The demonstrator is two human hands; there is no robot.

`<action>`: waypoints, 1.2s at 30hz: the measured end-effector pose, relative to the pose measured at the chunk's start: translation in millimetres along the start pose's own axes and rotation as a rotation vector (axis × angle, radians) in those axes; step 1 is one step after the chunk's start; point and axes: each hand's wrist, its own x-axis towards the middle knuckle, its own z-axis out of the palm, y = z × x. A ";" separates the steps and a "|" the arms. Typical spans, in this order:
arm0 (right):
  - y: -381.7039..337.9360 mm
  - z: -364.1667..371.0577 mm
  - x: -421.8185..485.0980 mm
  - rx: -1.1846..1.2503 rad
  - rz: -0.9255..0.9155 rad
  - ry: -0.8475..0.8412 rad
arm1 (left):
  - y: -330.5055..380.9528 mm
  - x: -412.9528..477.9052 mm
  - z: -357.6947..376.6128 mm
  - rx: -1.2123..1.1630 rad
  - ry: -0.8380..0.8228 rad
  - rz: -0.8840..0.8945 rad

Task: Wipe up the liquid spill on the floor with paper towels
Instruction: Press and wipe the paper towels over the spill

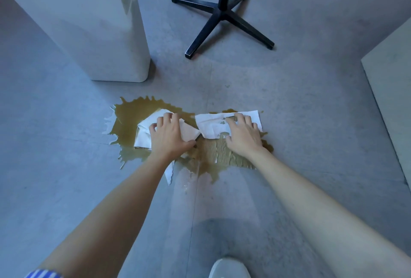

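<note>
1. Under both palms, down on the grey floor (311,104): L hand (170,135) presses a folded paper towel (144,135), fingers spread and a bit bent at the knuckles. R hand (243,134) presses a second towel (211,126), fingers fanned wide. Neither pinches anything, as far as I can tell from this angle.
2. Brown spill (131,117): the biggest pool lies just beyond and left of the L fingertips, uncovered. More sits between the wrists and behind the R palm.
3. Risk: the soaked sheet (226,153) behind the R wrist looks brown through and ragged. Scrub hard and it'll prob. shred and smear instead of lifting.
4. Risk: two towels vs. that much liquid. A sideways drag could shove the pool out past the L fingertips toward the white bin (100,21), whose base is near.
5. Risk: a thin wet trail runs back from the wrists toward the shoe (229,268). A step into it could mean a slip or tracked prints.
6. Torn strip (170,173) hangs beside the L forearm; easy to miss.
7. Surface looks smooth and sealed w/ a seam line, so liquid spreads rather than sinks.
8. Room: black cross-foot stand (222,15) well beyond the fingertips, apparently dry; pale board (391,82) far right of the R fingers; dim bluish light.
</note>
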 end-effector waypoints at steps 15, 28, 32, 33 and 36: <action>-20.6 -9.5 -0.2 0.058 0.014 -0.038 | -15.2 -7.9 -6.9 0.001 -0.038 -0.001; -51.9 -38.2 18.6 0.628 -0.020 -0.032 | 6.5 -0.4 -64.5 -0.612 0.336 0.016; -56.5 -58.4 20.6 0.976 -0.029 0.025 | 16.7 8.5 -78.5 -0.879 0.237 -0.014; -56.1 -66.4 19.2 1.099 -0.019 0.025 | 18.2 11.1 -80.1 -0.958 0.209 -0.033; -50.2 -87.0 15.4 1.403 0.003 -0.002 | 20.0 16.1 -81.9 -1.140 0.155 -0.069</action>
